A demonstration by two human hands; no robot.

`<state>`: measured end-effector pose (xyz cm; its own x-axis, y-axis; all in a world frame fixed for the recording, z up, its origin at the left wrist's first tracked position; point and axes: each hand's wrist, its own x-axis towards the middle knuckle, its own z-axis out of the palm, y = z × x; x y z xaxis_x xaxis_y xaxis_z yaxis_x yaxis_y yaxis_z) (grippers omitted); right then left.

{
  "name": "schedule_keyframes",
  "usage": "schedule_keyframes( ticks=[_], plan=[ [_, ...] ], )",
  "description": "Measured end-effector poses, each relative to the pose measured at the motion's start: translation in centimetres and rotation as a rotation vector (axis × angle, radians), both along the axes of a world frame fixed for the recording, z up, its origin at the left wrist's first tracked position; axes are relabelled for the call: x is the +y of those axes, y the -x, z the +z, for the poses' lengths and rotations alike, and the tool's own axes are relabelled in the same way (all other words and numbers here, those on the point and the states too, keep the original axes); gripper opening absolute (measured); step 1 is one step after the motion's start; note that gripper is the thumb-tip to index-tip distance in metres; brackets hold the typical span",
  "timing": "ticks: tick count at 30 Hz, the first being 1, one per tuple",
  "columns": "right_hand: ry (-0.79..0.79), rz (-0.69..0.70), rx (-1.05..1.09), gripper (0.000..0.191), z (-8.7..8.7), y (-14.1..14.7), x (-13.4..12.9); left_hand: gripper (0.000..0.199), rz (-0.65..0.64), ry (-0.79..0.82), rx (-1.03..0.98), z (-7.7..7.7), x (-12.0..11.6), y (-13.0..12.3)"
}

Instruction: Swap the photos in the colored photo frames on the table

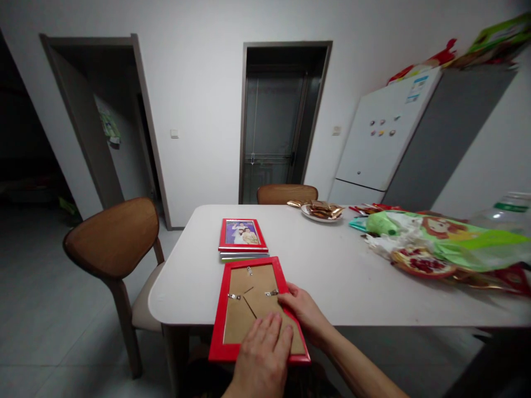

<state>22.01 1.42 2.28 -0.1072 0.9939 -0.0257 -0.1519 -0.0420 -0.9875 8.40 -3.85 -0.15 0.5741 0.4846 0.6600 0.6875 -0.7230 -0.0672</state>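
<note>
A red picture frame [219, 337] lies face down at the table's front edge, its near part sticking out past the edge. Its brown backing board [240, 326] shows, with small metal clips, a hanger and a slot with a thin strut line. My left hand [265, 354] rests flat on the lower part of the board, fingers stretched out. With thumb on top, my right hand [305, 312] grips the frame's right side; its other fingers are partly hidden. Just beyond, a second red frame [223, 237] lies face up with a photo of people [243, 233], on top of thin flat items [244, 256].
On the white table [332, 265] stand a plate [323, 219] of gold-wrapped packets, a cut pomegranate [423, 262], a green plastic bag [468, 243] and a clear jar [508, 215]. Chairs stand at left [116, 237] and behind [286, 193]. A refrigerator [381, 132] is at right.
</note>
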Motion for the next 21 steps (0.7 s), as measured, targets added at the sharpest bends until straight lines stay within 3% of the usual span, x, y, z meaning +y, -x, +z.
schedule_keyframes(
  ticks=[5, 9, 14, 18, 21],
  plan=[
    [-0.181, -0.2, -0.645, 0.049, -2.3, -1.1, 2.3, 0.032, 0.081, 0.104, 0.0, -2.4, 0.7, -1.4],
    [-0.255, -0.26, -1.032, 0.047, -3.2, -1.1, 2.5, 0.036, 0.073, 0.272, 0.07, -2.6, 0.5, -1.6],
    [-0.297, -0.234, -1.161, 0.04, -3.1, -0.9, 1.9, 0.042, 0.018, 0.531, 0.124, -0.1, 0.0, 0.6],
    [-0.367, -0.209, -1.201, 0.036, -2.9, -1.1, 2.2, 0.059, 0.178, 0.686, 0.118, 1.8, 0.3, 3.9],
    [-0.394, -0.188, -1.221, 0.031, -2.9, -1.0, 2.7, 0.058, 0.232, 0.725, 0.092, 2.0, 0.7, 5.7]
  ],
)
